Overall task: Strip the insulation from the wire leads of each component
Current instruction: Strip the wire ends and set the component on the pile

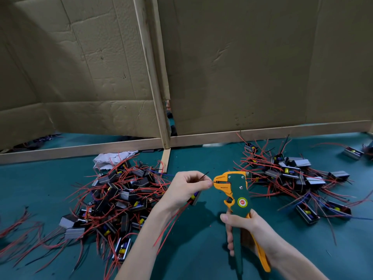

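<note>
- Teal table surface (201, 249) fills the lower half of the head view. Behind it stands a cardboard wall (242, 67), with a pale wooden strip (153, 77) running up it and a wooden rail (262, 132) along its foot.
- Above the middle of the table, the left hand (187, 186) pinches a thin black wire lead (203, 176) between thumb and forefinger. The pinch sits right at the nose of the wire stripper (236, 188).
- A small boxed component (195, 197) hangs just under that hand, partly hidden by the palm. Its red leads (171, 221) trail down beside the left forearm.
- The right hand (244, 229) is wrapped round both handles of the green and orange wire stripper. The tool stands upright with its orange head pointing left at the left thumb tip.
- Whether the tool's jaws have closed on the lead cannot be told; that spot is too small and is covered by the fingertips.
- A left pile (121, 197) of like components, tangled in red leads, lies just left of the left hand. A crumpled white rag (113, 158) sits at its far edge.
- A right pile (292, 174) lies behind and to the right of the stripper. A few loose components (308, 215) lie apart from it, nearer the person.
</note>
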Action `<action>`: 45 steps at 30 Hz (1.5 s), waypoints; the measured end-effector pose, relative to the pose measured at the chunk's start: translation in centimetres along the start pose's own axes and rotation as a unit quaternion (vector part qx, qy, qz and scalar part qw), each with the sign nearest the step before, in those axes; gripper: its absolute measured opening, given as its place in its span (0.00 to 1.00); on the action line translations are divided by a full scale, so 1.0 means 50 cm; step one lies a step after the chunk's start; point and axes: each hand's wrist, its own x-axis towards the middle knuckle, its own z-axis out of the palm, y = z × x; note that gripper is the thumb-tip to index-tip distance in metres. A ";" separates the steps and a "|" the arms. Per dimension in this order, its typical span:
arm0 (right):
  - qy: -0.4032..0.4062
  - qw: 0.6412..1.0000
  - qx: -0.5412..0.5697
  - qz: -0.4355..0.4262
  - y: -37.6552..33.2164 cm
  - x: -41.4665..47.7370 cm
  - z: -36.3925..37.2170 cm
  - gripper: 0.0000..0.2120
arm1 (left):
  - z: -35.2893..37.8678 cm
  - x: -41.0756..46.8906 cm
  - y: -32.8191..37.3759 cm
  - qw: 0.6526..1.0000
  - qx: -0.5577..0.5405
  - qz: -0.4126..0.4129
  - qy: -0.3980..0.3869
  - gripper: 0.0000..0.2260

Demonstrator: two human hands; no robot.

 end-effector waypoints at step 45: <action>0.021 0.997 -0.069 0.020 -0.011 -0.007 -0.002 0.15 | -0.012 -0.003 -0.003 0.931 0.355 0.066 -0.048 0.10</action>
